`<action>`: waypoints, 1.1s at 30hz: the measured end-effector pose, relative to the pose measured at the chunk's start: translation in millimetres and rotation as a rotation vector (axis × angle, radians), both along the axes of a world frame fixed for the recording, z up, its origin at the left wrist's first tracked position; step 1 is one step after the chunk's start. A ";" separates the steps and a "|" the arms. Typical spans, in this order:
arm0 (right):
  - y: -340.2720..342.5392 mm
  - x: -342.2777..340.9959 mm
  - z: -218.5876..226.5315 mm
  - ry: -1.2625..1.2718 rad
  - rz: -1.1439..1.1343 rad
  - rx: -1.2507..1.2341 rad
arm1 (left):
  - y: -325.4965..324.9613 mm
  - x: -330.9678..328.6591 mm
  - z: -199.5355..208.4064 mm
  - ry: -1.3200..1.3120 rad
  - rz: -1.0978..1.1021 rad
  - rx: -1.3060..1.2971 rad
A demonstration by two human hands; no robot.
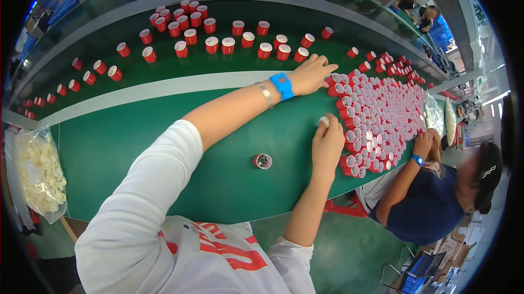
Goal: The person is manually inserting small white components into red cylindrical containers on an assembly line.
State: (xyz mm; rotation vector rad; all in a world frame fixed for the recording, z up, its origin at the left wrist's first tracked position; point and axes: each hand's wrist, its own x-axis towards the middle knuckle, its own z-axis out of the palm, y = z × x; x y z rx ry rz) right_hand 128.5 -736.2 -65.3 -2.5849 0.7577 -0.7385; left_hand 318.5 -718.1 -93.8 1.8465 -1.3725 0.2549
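Your left hand lies flat, fingers spread, on the green counter, its fingertips touching the red caps at the upper left edge of the dense cluster of red caps that fills the right middle of the frame. It presses rather than grips; nothing is closed in it. Your right hand sits just below it, fingers pinched together on a small white insert held at the left border of that cluster.

Judging by how things lie, the work of fitting white pieces into red caps is well under way but far from done. Most caps in the cluster show white insides, which suggests they are already filled, though at this size you cannot check each one. One lone cap stands apart near the centre of the frame, with a dark, shiny inside, so it looks different from the rest. The scattered caps across the upper band of the counter sit spaced apart; whether they are finished cannot be told.

A clear bag of white inserts at the left edge is still quite full, so plenty of stock remains. At lower right, a co-worker's hand rests at the cluster's far edge.
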 end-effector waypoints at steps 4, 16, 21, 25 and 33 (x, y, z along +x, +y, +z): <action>8.2 -2.3 0.6 -0.004 -0.047 0.186 | -26.4 11.2 -13.2 0.141 -0.082 0.051; 0.5 -0.2 11.1 -0.599 0.105 0.874 | 78.6 -16.7 25.3 0.678 -0.363 -0.091; 16.0 9.5 38.5 -0.542 0.170 1.047 | 114.6 -36.5 20.8 1.111 -0.462 -0.170; 19.8 16.2 34.2 -0.492 0.152 1.145 | 118.7 -43.7 28.5 0.807 -0.301 -0.055; 26.3 26.6 12.5 -0.500 0.016 0.967 | 118.8 -47.9 21.8 0.572 -0.234 -0.049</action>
